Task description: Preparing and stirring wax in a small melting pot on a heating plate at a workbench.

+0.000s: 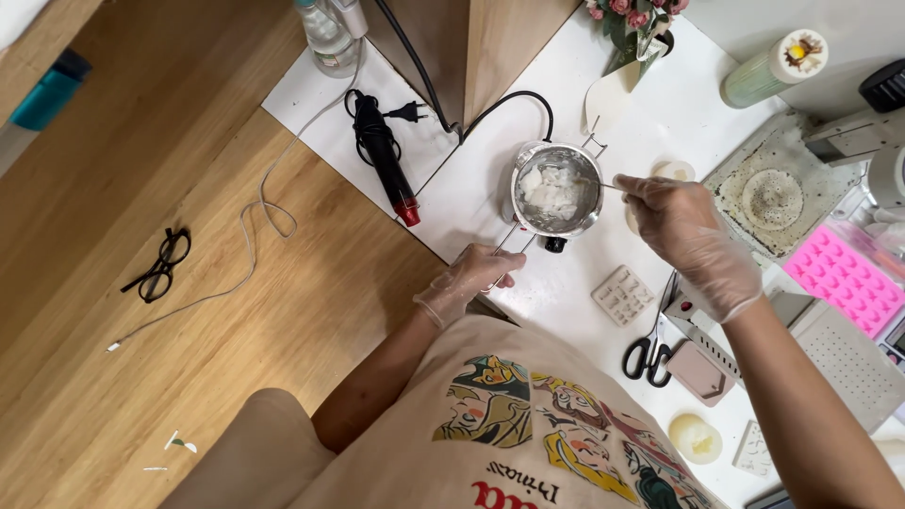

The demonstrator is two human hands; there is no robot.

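The left hand [471, 279] is clenched around the handle of one small metal pot [556, 188] on the white bench [566, 292], while the right hand [683, 231] pinches a thin stirring rod [603, 184] whose tip dips into the pot just left of it. White wax chunks [551, 193] there look only partly melted, so the melting seems early. Below the right hand: one pair of scissors [649, 353], one small grey mould [622, 295]; right of it, one pink mould [847, 280]
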